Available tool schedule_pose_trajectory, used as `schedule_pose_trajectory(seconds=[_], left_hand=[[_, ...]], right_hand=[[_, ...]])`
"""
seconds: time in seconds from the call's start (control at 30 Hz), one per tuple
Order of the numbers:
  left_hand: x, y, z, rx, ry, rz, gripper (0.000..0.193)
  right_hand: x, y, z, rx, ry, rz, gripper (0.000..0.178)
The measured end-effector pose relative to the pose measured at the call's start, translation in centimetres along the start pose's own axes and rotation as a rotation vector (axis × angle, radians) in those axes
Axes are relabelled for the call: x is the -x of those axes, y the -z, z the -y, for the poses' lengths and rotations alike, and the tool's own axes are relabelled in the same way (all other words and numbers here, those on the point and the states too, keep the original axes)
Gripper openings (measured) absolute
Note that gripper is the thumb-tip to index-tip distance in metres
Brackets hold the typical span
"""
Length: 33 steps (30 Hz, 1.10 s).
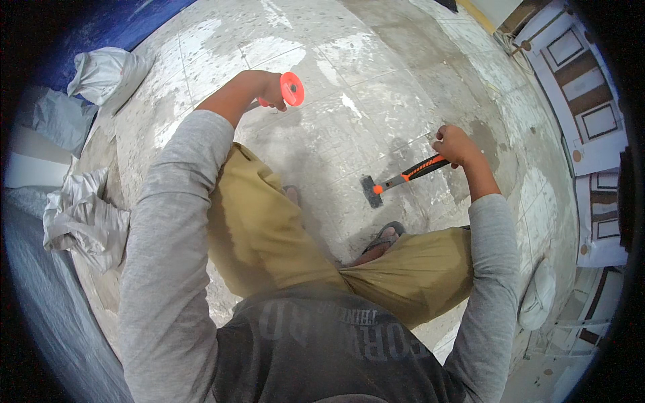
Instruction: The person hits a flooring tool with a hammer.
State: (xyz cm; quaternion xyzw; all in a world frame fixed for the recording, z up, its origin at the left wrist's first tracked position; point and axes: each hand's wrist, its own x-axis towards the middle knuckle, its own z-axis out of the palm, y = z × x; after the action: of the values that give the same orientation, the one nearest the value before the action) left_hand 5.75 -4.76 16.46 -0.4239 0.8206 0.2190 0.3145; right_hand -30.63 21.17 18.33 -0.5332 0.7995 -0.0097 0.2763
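Observation:
My left hand [267, 87] is closed around a chisel with a round orange-red hand guard [292, 88]. Below the fingers a short stretch of its dark shaft shows; my forearm hides the rest. On the other side, my right hand [455, 145] grips the end of a hammer [423, 167] with a black and orange handle. The hammer's blocky, dusty grey head points left, over the floor between my feet and apart from the chisel. My knees are bent wide, and a sandalled foot [386, 240] shows below the hammer head.
The tiled floor [336, 127] is dusty, with white patches and damp spots. White sacks [111, 75] and crumpled sheeting [87, 215] lie at the left beside blue sheeting [54, 40]. Patterned white panels [584, 87] stand at the right, near a pale bag [539, 294].

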Motion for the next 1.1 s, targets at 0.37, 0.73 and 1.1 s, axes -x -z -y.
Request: schedule_pose_trajectory(seconds=[0.37,0.73,1.1], left_hand=[[-1.9,-0.8,0.9,0.036,-0.086,-0.071,0.046],[-0.6,-0.5,-0.4,0.011,-0.115,-0.003,0.052],[-0.1,-0.5,-1.4,0.016,-0.139,-0.044,0.048]], right_hand=[[0.1,-0.1,0.1,0.016,-0.006,-0.014,0.024],[0.2,0.0,0.2,0.018,-0.008,-0.025,0.024],[-0.7,-0.3,-0.1,0.075,-0.068,0.055,0.035]])
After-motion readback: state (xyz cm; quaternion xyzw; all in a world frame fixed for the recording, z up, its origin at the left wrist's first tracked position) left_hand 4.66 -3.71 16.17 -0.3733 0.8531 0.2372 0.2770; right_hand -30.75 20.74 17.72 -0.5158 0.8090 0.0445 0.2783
